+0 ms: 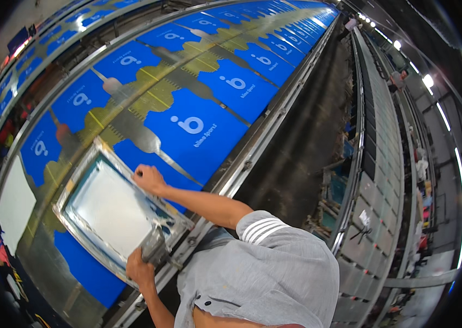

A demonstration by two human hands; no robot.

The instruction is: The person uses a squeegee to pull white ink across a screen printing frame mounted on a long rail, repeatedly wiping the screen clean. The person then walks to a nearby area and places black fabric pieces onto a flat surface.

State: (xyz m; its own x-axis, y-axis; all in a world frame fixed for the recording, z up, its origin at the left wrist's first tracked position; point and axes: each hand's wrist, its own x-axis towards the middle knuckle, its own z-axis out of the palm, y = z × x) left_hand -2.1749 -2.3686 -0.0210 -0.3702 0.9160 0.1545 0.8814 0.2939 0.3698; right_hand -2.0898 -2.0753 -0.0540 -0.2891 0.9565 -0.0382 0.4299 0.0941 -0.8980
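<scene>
A screen printing frame [78, 175] with white ink spread inside lies over the long printing table. My right hand [150, 179] is curled at the frame's upper right edge, its forearm crossing from the grey-sleeved shoulder. My left hand [139, 268] grips the end of a grey squeegee [152, 245] at the frame's lower edge. Blue fabric panels [176, 153] with white printing lie in rows on the table around the frame, and a bare white piece [15, 202] is at the left.
A metal rail [258, 142] runs along the table's edge. A dark aisle [302, 142] separates it from another long table [378, 208] on the right, where people [397, 82] stand farther back. More printed panels [56, 38] lie on a table at the far left.
</scene>
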